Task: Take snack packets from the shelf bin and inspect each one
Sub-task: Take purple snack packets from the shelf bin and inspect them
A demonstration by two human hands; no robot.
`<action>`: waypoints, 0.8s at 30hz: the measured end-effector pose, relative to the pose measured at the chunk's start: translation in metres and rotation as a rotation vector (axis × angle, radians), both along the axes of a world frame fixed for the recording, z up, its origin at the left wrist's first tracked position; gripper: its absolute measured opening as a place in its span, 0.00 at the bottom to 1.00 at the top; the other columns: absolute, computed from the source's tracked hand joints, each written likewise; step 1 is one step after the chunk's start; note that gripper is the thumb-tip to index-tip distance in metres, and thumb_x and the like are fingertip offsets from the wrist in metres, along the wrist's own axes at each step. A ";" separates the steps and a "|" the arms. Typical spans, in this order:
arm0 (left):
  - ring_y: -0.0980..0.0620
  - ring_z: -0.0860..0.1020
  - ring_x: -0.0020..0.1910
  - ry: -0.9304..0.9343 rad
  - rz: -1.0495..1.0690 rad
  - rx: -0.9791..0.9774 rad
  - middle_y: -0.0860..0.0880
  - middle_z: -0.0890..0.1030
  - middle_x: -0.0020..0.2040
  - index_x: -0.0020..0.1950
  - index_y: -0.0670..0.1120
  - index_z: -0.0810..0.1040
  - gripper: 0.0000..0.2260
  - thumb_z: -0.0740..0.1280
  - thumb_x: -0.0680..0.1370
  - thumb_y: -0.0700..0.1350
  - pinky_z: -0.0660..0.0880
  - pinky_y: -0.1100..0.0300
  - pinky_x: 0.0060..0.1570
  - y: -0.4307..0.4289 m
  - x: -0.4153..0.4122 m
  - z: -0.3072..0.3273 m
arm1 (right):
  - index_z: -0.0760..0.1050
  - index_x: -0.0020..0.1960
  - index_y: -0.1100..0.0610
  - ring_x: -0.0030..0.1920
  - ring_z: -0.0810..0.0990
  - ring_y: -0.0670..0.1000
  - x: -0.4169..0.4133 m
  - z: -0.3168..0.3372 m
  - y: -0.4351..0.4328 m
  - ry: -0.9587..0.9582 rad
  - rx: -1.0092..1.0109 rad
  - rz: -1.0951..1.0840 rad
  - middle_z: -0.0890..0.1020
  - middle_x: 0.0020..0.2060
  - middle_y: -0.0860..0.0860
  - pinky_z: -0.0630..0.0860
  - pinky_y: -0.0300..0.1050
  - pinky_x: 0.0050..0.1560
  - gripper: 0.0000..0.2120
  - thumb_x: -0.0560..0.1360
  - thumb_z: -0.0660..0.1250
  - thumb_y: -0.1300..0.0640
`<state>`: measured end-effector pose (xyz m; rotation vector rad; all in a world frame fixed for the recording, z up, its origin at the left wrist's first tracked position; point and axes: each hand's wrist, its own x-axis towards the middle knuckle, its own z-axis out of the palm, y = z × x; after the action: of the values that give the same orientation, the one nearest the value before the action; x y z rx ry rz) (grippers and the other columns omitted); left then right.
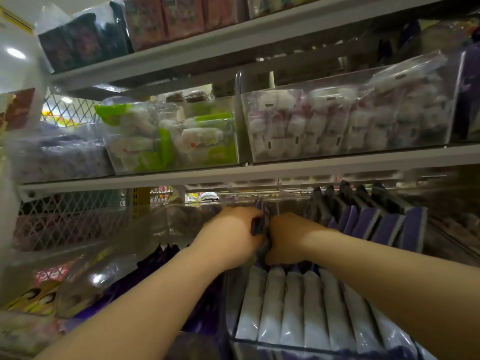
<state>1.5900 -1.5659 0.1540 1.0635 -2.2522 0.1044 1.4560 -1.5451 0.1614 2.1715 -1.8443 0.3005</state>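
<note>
Both my hands reach into the lower shelf, side by side. My left hand and my right hand are closed on a dark purple snack packet held between them; most of it is hidden by the fingers. Just below the hands stands a clear bin with a row of several upright purple-and-white packets. Behind and to the right stands another row of dark purple packets.
The shelf above holds clear bins of green-and-white packets and white marshmallow-like packs. Grey shelf edges run across. Wire mesh backs the left side. Yellow and purple packets lie at lower left.
</note>
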 end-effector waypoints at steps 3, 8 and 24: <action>0.44 0.78 0.57 -0.070 0.049 -0.046 0.47 0.79 0.60 0.66 0.54 0.76 0.16 0.66 0.78 0.47 0.76 0.49 0.57 0.001 0.000 0.000 | 0.76 0.58 0.58 0.42 0.74 0.51 0.003 -0.005 -0.008 -0.001 0.048 -0.046 0.78 0.43 0.52 0.72 0.42 0.41 0.17 0.72 0.70 0.52; 0.43 0.78 0.57 -0.266 0.239 -0.041 0.45 0.78 0.60 0.62 0.50 0.78 0.12 0.63 0.80 0.42 0.76 0.51 0.53 0.001 -0.015 0.015 | 0.75 0.63 0.59 0.53 0.79 0.57 0.002 -0.001 -0.019 0.032 0.029 -0.075 0.80 0.56 0.58 0.72 0.44 0.45 0.17 0.75 0.66 0.58; 0.41 0.76 0.62 -0.172 0.061 0.123 0.43 0.76 0.66 0.71 0.52 0.67 0.20 0.63 0.79 0.45 0.74 0.49 0.60 0.000 -0.005 0.004 | 0.69 0.48 0.55 0.41 0.79 0.56 -0.009 0.004 0.023 -0.592 -0.381 0.055 0.77 0.44 0.55 0.80 0.50 0.39 0.08 0.83 0.54 0.56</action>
<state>1.5846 -1.5661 0.1585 1.2303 -2.4064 0.0870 1.4467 -1.5225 0.1655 1.9886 -1.7885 1.3088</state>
